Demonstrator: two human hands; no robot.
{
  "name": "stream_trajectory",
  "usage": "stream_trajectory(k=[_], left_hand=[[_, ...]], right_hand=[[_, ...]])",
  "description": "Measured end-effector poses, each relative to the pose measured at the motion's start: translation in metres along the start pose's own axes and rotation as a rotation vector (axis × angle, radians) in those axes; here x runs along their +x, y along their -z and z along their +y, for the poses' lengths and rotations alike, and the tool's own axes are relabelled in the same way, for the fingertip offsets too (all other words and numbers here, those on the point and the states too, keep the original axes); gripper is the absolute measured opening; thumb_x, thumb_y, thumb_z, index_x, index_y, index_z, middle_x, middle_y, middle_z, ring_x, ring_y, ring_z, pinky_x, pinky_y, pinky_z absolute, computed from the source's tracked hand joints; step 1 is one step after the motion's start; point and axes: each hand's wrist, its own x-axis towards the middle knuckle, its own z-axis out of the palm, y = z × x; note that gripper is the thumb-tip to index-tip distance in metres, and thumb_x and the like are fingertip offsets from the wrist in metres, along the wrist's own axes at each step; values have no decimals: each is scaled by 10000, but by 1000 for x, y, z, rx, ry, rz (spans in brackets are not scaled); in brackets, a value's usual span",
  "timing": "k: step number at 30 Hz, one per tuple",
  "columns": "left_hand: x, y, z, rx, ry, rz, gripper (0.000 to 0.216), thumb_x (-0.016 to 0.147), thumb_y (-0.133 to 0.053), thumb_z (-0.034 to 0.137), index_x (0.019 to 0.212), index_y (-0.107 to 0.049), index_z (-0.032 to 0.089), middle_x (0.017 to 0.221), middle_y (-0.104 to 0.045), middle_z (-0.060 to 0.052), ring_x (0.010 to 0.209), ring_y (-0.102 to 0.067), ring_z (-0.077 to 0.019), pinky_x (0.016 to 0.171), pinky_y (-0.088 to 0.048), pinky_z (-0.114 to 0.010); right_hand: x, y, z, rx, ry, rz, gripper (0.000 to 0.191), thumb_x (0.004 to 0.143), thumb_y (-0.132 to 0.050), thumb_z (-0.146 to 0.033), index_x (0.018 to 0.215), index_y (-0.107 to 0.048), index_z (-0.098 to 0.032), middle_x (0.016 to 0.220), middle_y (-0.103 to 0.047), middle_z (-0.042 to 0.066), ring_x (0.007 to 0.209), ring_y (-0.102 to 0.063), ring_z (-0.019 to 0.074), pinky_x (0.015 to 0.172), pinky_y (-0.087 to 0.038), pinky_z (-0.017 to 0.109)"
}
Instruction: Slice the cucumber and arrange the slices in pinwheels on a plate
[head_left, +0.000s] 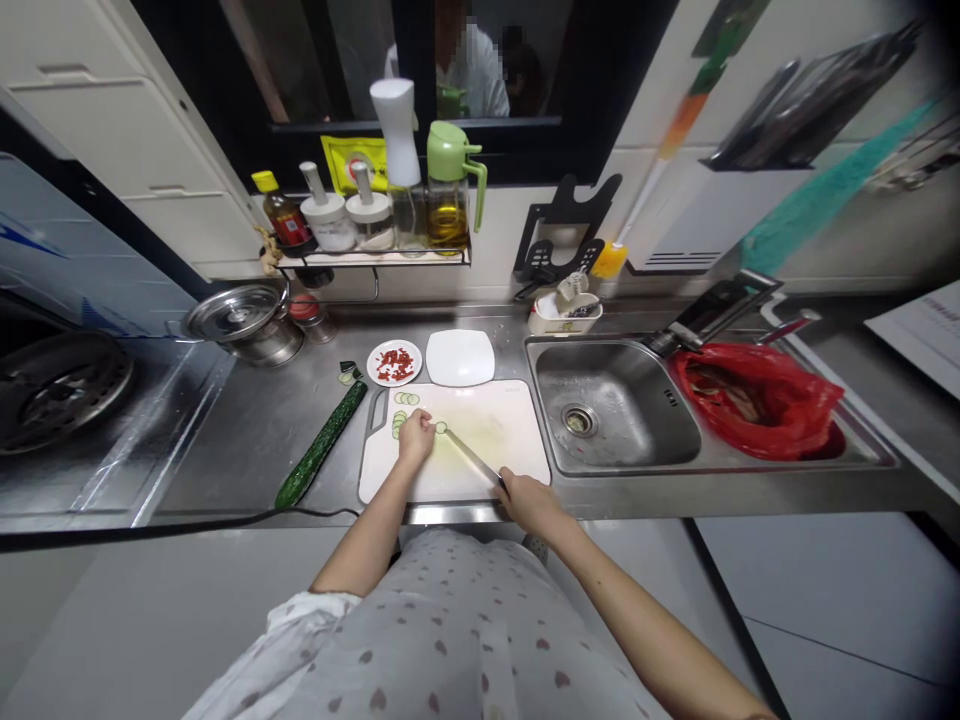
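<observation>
Watching my left grip (416, 436) clenched on a cucumber piece (440, 428) on the board (510, 425), right grip (527, 497) grasping the knife (471, 457); whole cucumber (322, 445) lies left on desk (247, 430), white plate (460, 357) behind, sink (637, 440) right

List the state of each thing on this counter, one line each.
left hand, pressed on cutting board, grip hidden
right hand, closed on knife handle
long cucumber, lying left of board
cucumber slices, cut, on board
pot, lid on
white plate, empty
small plate, holds red pieces
</observation>
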Motion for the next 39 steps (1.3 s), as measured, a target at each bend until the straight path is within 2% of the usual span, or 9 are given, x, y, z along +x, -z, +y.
stream_trajectory(k=[27,39], left_hand=[[4,-1,0,31,10,-30,205,746,-596,137,938,-633,200,756,-655,-6,761,-612,-164,759,-428,-252],[3,-1,0,63,-3,-3,179,767,-591,139,929,-634,200,774,-666,-17,781,-620,-174,746,-426,-257]], right_hand=[[14,8,-15,4,20,-10,298,957,-361,-307,1158,-529,-166,1078,-682,160,1015,-648,282,753,-443,344],[15,30,-14,-98,48,-9,322,945,-399,-258,1205,-553,-148,1105,-679,186,1061,-640,281,794,-455,352]])
